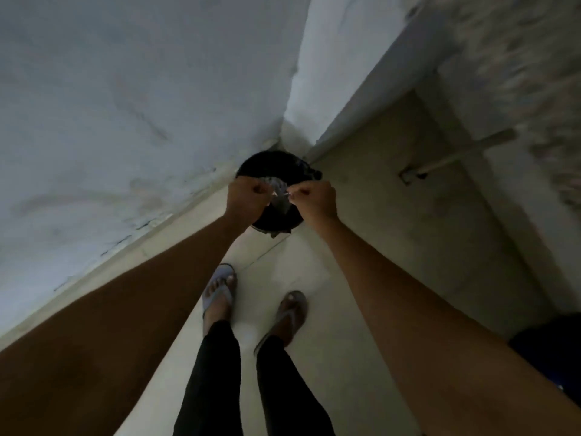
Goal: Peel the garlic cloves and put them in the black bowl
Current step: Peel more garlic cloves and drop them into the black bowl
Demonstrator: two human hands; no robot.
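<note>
Both hands meet over a dark round container on the floor. The left hand (pixel 246 196) has its fingers curled and the right hand (pixel 316 198) pinches with thumb and forefinger; between them is a small pale scrap (pixel 280 194), probably garlic skin or a clove, too blurred to tell which. The black container (pixel 267 166) stands in the corner where the wall (pixel 125 105) meets the tiled floor (pixel 361 247), directly beneath the hands; whether it is the task's black bowl or a bin for waste I cannot tell. The person's sandalled feet (pixel 220 294) stand behind it. This looks like the peeling step, with skin being pulled away. Next, the bared clove needs releasing into the bowl, wherever that proves to be.
</note>
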